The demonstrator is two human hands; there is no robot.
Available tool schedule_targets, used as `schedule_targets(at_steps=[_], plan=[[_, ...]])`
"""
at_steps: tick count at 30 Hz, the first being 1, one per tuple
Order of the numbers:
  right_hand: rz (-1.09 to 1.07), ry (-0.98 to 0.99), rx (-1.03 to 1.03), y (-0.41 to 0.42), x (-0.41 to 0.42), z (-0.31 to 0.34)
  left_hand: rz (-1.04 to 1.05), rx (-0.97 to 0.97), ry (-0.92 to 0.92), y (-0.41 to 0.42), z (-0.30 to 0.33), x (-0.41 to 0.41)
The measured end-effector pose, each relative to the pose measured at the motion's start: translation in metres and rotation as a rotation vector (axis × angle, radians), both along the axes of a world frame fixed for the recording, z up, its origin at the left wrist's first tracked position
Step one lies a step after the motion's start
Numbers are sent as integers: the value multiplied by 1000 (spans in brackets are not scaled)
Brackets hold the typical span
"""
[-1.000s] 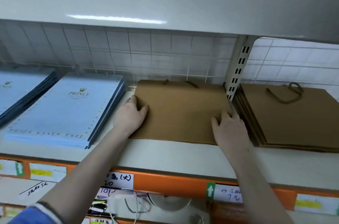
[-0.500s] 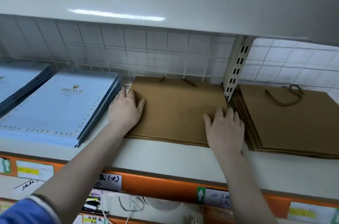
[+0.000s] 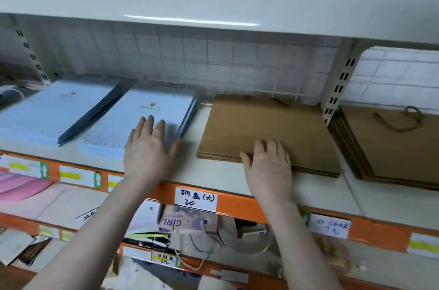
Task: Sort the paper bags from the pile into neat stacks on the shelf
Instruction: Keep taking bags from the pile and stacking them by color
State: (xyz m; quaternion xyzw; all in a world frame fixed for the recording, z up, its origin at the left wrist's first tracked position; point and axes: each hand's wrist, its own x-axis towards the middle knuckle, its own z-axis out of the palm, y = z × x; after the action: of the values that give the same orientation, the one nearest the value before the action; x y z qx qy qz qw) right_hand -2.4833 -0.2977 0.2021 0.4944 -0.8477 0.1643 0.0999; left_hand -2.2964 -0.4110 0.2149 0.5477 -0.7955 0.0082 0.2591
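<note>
your left hand [image 3: 148, 152] lies flat on glossy blue bags [image 3: 142, 123]; your right hand [image 3: 268, 166], fingers seemingly straight, presses the matte brown stack [image 3: 266, 128].

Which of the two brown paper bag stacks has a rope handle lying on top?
The right brown stack, beyond the slotted upright; a dark handle loop lies on it. The middle brown stack, under the right hand, shows none on top.

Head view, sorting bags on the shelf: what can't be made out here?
- Right-hand brown stack: cut off by the frame's right edge.
- Middle brown stack: its front edge is partly covered by the right hand; the bag count is too fine to tell.
- Blue stack: the gold print is blurred, and the left hand covers its near corner.
- Handwritten shelf label: too blurred to read surely.
</note>
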Motion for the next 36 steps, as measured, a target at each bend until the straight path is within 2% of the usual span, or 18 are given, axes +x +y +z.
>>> schedule_targets(at_steps=[10,17,26,36], plan=[[226,54,-141,-60,211,5,196,-41,61,-2,2,224],[373,6,-186,-92,351,5,328,-44,102,5,6,362],[462,43,-256,-150,455,14,465,-36,166,-23,11,471],[495,-31,-306,-284,546,25,493,-120,126,-154,32,565]])
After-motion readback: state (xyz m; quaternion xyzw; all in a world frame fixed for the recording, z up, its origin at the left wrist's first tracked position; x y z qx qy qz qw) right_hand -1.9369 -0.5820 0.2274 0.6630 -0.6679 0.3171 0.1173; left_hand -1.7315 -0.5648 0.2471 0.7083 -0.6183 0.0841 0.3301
